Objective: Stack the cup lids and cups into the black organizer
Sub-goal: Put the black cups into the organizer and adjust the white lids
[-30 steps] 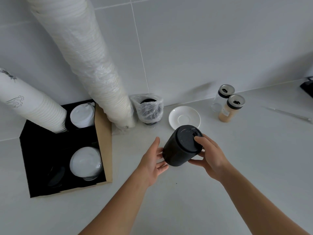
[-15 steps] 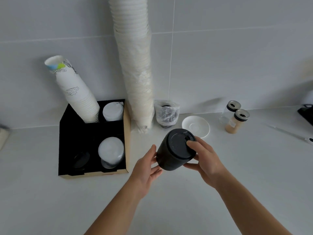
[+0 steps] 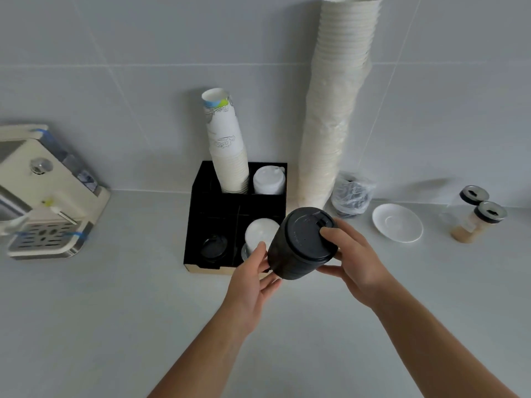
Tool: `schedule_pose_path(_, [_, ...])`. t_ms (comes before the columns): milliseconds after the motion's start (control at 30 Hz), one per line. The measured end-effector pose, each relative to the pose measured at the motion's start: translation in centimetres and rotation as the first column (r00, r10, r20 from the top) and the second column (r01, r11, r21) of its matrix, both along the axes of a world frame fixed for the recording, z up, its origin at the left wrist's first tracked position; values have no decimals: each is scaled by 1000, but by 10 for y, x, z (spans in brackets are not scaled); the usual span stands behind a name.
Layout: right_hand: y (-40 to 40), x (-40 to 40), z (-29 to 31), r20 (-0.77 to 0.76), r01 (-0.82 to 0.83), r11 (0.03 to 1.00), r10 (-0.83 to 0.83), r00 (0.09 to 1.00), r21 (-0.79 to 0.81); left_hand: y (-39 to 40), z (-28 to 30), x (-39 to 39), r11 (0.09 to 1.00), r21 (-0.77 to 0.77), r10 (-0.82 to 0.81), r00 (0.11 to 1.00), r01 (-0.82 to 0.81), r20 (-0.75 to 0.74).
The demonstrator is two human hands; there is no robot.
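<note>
A matte black stack of cup lids [image 3: 298, 248], cylindrical and ribbed along its side, was held tilted in the air just in front of the black organizer [image 3: 201, 219], its top lid's round face with a raised sip tab turned toward the camera. The right hand [image 3: 356, 259] gripped it from the right, fingers curled over the rim and thumb under the stack. The left hand [image 3: 253, 280] supported the stack's lower left side with fairly straight fingers, palm up.

The organizer was a square, compartmented box with a tan cardboard edge showing along its front, standing on the smooth pale grey counter [image 3: 115, 311] against a glossy tiled wall. Its back left compartment held a leaning stack of white paper cups [image 3: 227, 150] with a printed sketch. The back right held white plastic lids [image 3: 268, 180], the front right more white domed lids [image 3: 258, 231], and the front left a low black lid [image 3: 214, 247].

Just right of the organizer rose a tall column of white cups [image 3: 333, 110], sheathed in thin clear plastic. Beside it sat a crinkled plastic bag of dark lids [image 3: 350, 195], then a round white saucer [image 3: 398, 222] and two glass shaker jars [image 3: 477, 222] with metal tops. A cream coffee machine [image 3: 43, 191] stood at far left.
</note>
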State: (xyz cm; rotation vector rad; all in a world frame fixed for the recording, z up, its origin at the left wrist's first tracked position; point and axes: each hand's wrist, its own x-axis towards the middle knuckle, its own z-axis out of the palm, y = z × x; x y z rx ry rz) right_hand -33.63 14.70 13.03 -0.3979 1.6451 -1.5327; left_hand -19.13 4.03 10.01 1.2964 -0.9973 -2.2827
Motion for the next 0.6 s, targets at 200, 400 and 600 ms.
schedule_pose_path(200, [-46, 26, 15, -12, -78, 997, 78, 997, 14, -34, 2, 37, 997, 38, 71, 996, -69, -62])
schedule_pose_path(400, [-90, 45, 23, -17, -135, 991, 136, 991, 23, -62, -3, 61, 977, 131, 186, 974, -170, -125])
schedule_pose_path(600, [-130, 61, 21, -57, -177, 982, 181, 982, 65, -91, -17, 84, 981, 142, 151, 981, -134, -119])
